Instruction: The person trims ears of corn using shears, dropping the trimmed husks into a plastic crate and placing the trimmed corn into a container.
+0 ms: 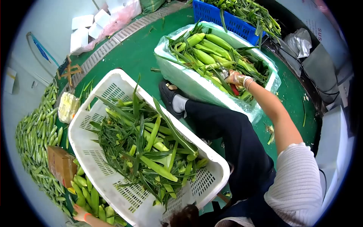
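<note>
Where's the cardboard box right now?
The cardboard box is at the left of the head view, between the heap of green produce and the white crate, above the left hand.

Produce packing or sorting room, by my remote feed; not a kitchen. I note green corn ears [213,49] filling a plastic-lined box [189,82], stripped leaves [130,130] in a white slatted crate [216,170], more leaves in a blue crate [211,15]. Bulk heap of green produce [36,132] along the wall. Green floor [130,55], scattered with scraps; slatted drain-like strip [124,33]; white blocks [79,39] stacked beyond.
</note>
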Demonstrator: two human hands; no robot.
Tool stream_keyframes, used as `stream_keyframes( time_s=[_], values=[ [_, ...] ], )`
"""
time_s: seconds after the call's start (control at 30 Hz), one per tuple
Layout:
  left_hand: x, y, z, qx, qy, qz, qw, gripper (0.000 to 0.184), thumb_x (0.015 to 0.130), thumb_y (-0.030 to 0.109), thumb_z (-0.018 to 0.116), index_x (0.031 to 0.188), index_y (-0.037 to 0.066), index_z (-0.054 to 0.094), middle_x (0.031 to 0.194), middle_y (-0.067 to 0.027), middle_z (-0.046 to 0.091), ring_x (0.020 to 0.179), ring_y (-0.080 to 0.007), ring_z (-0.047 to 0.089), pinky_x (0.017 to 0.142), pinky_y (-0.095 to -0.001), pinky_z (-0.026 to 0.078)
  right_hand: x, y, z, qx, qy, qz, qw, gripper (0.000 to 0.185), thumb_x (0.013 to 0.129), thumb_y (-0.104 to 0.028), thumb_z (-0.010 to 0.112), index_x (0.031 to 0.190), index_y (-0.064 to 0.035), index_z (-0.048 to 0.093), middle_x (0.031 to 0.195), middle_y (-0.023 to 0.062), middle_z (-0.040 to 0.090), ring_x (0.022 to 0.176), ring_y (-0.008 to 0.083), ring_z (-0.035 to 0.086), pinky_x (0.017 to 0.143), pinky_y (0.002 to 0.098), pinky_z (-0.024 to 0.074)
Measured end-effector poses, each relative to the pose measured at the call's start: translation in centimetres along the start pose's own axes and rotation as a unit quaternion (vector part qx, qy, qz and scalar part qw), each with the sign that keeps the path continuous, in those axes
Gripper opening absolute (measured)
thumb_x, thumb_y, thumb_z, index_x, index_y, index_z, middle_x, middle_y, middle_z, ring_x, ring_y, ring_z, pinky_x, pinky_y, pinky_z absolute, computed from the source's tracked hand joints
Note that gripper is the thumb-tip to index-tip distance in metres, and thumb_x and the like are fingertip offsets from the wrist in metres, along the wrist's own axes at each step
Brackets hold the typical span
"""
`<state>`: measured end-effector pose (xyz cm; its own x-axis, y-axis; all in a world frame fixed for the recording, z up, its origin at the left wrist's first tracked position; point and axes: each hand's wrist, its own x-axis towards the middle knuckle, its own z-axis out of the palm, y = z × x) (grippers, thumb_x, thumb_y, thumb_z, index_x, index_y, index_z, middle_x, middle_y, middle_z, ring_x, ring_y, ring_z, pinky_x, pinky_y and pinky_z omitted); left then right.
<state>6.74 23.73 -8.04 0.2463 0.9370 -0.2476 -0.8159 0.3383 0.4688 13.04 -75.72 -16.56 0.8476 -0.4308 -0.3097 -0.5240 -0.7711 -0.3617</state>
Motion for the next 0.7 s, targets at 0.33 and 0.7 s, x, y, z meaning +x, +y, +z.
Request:
stream_keyframes(
  time_s=[0.33,0.7],
  values=[
    [-16.5,-3.2,5.7,0.574,-0.404,-0.149,0.697,0.054,0.090,0.046,0.053,0.124,0.003,0.052,0.110,-0.0081,0.062,0.094,-0.0137,0.057,0.082,-0.0234,0.042,-6.0,-0.8,-3.6,0.136,0.106,-0.027,0.985,0.050,0.059,-0.029,0.076,0.096,-0.0022,0.058,0.088,0.0153,0.064,0.080,0.0302,0.060,0.074,0.0367,0.0473],
    [-47.8,-1.3,2.9,0.496,-0.656,-0.353,0.448,0.046,0.097,0.034,0.044,0.121,-0.005,0.051,0.102,-0.0165,0.066,0.088,-0.0212,0.065,0.078,-0.0305,0.051,-26.4,-15.8,-16.3,0.435,0.172,-0.424,0.776,0.041,0.073,-0.003,0.071,0.110,-0.0013,0.056,0.103,0.0043,0.061,0.082,0.0117,0.058,0.073,0.0303,0.0499]
  ],
)
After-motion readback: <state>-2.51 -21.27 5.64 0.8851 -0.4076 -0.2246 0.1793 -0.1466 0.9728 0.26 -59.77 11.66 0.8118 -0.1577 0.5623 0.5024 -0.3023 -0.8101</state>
